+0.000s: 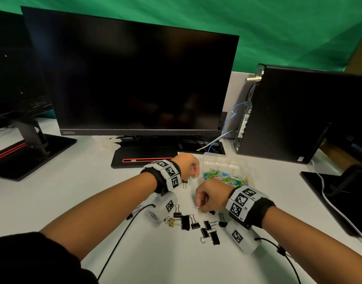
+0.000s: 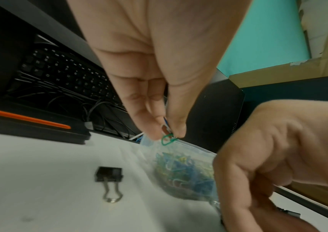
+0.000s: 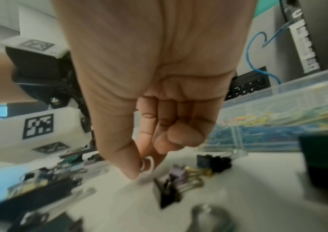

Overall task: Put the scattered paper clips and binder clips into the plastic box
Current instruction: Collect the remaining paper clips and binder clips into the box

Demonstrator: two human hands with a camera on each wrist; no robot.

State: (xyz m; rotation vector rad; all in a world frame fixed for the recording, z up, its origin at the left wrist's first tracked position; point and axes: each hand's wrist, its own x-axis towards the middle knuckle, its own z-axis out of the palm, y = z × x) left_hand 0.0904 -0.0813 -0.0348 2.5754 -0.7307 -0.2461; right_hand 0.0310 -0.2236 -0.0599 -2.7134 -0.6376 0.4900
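My left hand (image 1: 193,171) hovers just left of the clear plastic box (image 1: 217,155), which holds a heap of coloured paper clips (image 1: 227,178). Its thumb and fingertips pinch a green paper clip (image 2: 167,139) beside the box's near-left corner. My right hand (image 1: 199,206) is low over the desk in front of the box and pinches a white paper clip (image 3: 147,164) between thumb and forefinger. Several black binder clips (image 1: 193,222) lie scattered below and beside the right hand. One small binder clip (image 2: 109,174) lies alone under the left wrist.
A black monitor (image 1: 135,78) and its stand base (image 1: 147,156) are right behind the hands. A PC tower (image 1: 288,115) with blue cables stands at the back right. More monitor bases sit at the far left (image 1: 32,152) and far right (image 1: 340,197). Wrist camera cables trail across the white desk (image 1: 53,201).
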